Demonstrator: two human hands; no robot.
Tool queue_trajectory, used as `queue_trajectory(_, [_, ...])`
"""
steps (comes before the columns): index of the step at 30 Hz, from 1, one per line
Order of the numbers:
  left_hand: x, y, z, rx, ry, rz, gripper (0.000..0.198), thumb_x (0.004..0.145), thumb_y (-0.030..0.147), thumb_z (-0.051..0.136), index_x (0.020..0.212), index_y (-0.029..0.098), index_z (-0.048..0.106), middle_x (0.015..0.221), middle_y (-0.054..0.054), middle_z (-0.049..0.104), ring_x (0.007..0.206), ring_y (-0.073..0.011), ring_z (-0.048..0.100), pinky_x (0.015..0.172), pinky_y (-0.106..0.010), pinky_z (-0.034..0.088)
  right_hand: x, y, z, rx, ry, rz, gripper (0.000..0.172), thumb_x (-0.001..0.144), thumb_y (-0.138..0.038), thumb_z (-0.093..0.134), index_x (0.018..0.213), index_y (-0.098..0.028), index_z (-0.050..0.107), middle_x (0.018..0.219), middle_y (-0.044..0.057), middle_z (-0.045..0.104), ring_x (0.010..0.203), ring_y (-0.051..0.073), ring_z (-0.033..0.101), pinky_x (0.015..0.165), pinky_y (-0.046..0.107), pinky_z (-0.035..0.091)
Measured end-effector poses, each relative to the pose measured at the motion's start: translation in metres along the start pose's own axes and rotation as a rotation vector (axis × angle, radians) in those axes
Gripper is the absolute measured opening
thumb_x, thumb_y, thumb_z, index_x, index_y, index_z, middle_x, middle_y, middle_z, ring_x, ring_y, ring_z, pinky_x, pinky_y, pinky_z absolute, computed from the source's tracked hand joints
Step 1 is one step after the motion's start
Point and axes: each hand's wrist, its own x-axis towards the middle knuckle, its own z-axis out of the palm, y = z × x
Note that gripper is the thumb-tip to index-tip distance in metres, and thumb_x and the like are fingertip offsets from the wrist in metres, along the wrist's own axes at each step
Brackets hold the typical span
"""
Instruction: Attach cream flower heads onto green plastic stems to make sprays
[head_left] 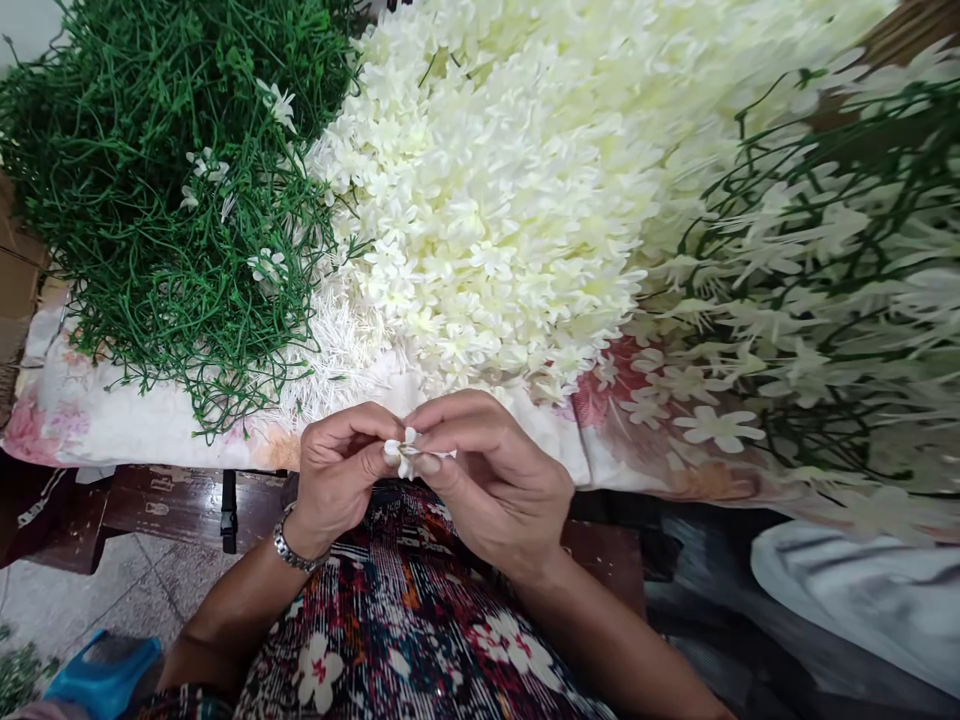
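Observation:
Both my hands meet at the table's near edge, around one small white artificial flower. My left hand pinches its petals from the left, thumb against forefinger. From the right, my right hand has thumb and fingers closed on the same flower. Fingertips hide part of it, and I cannot make out whether a stem is fixed to it. Just beyond the hands lies a large heap of loose white flower heads. Thin white stamen-like strands are piled left of that heap.
A tangled mound of green plastic stems fills the left, with a few white flowers on it. On the right lie green stems carrying white flowers. A floral cloth covers the table. A blue plastic object is on the floor, lower left.

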Motion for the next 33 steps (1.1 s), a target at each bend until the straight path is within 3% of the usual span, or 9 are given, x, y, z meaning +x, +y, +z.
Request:
queue_trajectory(12, [-0.0041,-0.008,-0.0052,0.104,-0.018,0.179,0.009,0.072,0.02,0.061,0.079,0.022,0.065,0.072,0.0,0.059,0.07,-0.01,0.054,0.059,-0.021,0.043,-0.0043,0.0056,0.0006,-0.21,-0.015,-0.216,0.029,0.064,-0.002,0.059,0.088,-0.019,0.055,0.087,0.004,0.057,0.079,0.014,0.056,0.063,0.03,0.049])
queue_trajectory(22, [-0.0051,-0.0089,-0.0062,0.021,-0.043,0.153,0.009,0.071,0.019,0.062,0.078,0.02,0.067,0.071,-0.002,0.061,0.067,-0.011,0.054,0.06,-0.022,0.043,-0.0057,0.0105,-0.0009,-0.117,-0.034,-0.215,0.025,0.064,-0.002,0.059,0.085,-0.016,0.057,0.085,0.005,0.057,0.077,0.014,0.056,0.061,0.029,0.049])
queue_trajectory(33, [-0.0048,-0.0088,-0.0039,0.152,-0.029,0.301,0.011,0.072,0.017,0.061,0.081,0.02,0.067,0.07,-0.003,0.062,0.068,-0.012,0.056,0.062,-0.026,0.044,-0.0057,0.0084,-0.0069,-0.356,-0.042,-0.301,0.026,0.064,-0.006,0.059,0.087,-0.017,0.054,0.086,0.005,0.058,0.078,0.014,0.057,0.065,0.032,0.05])
